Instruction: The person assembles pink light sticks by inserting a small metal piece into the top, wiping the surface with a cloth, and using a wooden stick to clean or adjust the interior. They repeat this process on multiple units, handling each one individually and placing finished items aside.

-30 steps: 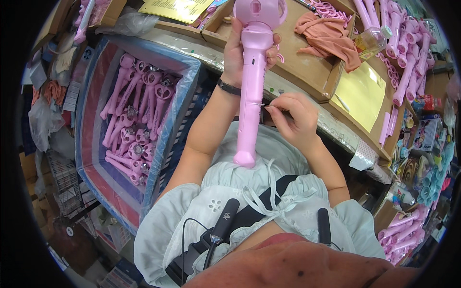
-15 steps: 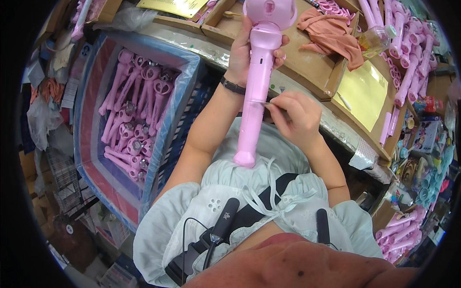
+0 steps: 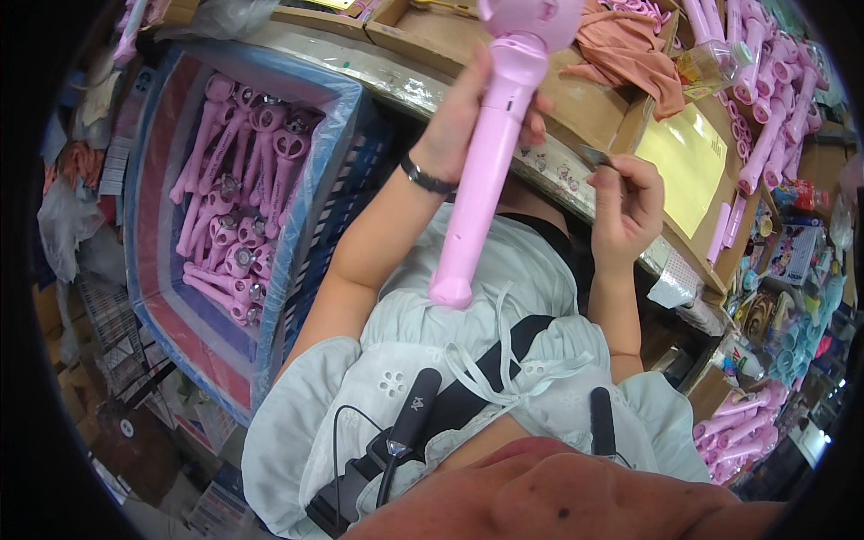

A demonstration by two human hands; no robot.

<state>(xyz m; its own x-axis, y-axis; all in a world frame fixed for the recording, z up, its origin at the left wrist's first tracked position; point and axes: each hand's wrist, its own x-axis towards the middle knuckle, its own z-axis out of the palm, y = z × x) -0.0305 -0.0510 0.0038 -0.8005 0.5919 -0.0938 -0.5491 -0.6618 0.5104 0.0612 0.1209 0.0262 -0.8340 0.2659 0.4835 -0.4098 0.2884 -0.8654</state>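
Note:
A pink plastic toy wand (image 3: 486, 171) with a thick handle and a round, hollow-looking head leans across the middle, its head at the far end. My left hand (image 3: 459, 112) is wrapped round the wand just below its head. The wand's lower end rests against my light green top. Off to the wand's right, apart from it, my right hand (image 3: 627, 202) pinches a small, flat blade (image 3: 596, 156) of dark metal between thumb and fingers. The blade's handle, if it has one, is hidden in the hand.
To the left, a blue plastic-lined basket (image 3: 346, 117) holds several pink wands (image 3: 238, 180). Ahead, a bench edge carries cardboard trays (image 3: 576, 108), an orange cloth (image 3: 621, 54), a yellow sheet (image 3: 681, 171) and a clear bottle (image 3: 711, 67). More pink parts (image 3: 778, 99) are piled at right.
My right hand with the blade has moved away from the wand's side, right and up. The wand has turned a little in my left hand and its head has shifted right.

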